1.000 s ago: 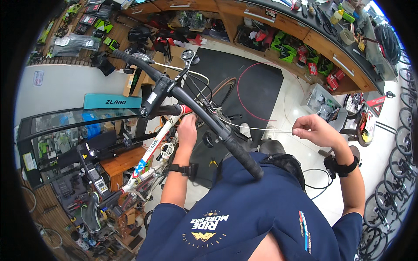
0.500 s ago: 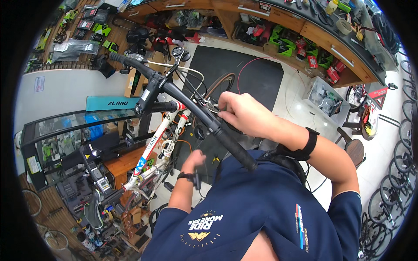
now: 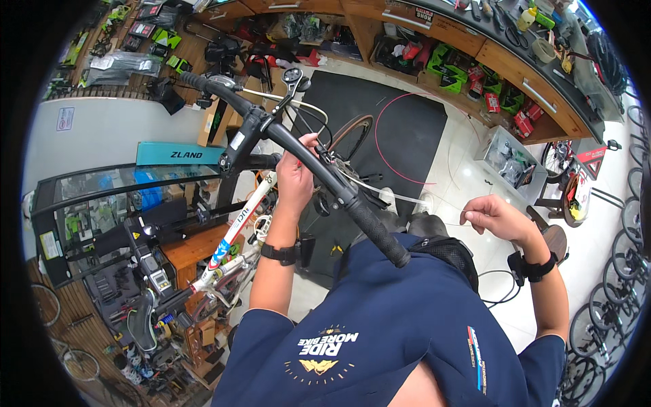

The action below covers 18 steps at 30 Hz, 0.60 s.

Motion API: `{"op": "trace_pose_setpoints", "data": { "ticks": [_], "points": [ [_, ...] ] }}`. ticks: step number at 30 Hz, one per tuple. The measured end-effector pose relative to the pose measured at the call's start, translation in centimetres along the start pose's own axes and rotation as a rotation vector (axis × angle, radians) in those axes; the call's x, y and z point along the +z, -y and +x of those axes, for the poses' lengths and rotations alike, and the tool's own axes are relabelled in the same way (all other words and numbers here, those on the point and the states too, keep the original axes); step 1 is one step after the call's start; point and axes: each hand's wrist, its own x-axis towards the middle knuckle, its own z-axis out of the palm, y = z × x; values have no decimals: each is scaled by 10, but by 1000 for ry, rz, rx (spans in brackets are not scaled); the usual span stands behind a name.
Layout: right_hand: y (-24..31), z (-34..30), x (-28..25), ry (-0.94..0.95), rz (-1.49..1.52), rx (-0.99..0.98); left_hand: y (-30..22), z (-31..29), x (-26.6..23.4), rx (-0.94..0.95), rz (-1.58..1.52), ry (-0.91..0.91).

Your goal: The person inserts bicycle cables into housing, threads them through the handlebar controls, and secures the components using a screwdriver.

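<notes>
Item: thin cable (image 3: 413, 199), centre frame beside the handlebar (image 3: 319, 169); light, springy, slippery, best pinched near its end; left hand (image 3: 296, 178) grasps its housing end, right hand (image 3: 494, 217) pinches the free end.

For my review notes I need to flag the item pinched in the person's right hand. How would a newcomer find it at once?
Start at the black handlebar of the white-framed bicycle in the middle of the shop. From the lever area beside the left hand, a thin pale cable runs rightward to the pinching fingers of the right hand. Unlike the thick black grip below it, it is hair-thin and whitish.
</notes>
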Motion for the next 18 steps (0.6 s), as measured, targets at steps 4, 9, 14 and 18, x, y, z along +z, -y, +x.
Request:
{"op": "trace_pose_setpoints", "data": {
  "ticks": [4, 9, 14, 18],
  "points": [
    [33, 7, 15, -66, -174, -6, 26, -2, -9, 81, 264, -94],
    [68, 58, 42, -278, -368, -432, 60, -32, -20, -68, 564, -77],
    [94, 100, 54, -270, -390, -453, 106, -100, -39, -137, 709, -42],
    [92, 98, 55, -265, -452, -397, 168, -149, -78, -887, 653, 136]
  ]
}}
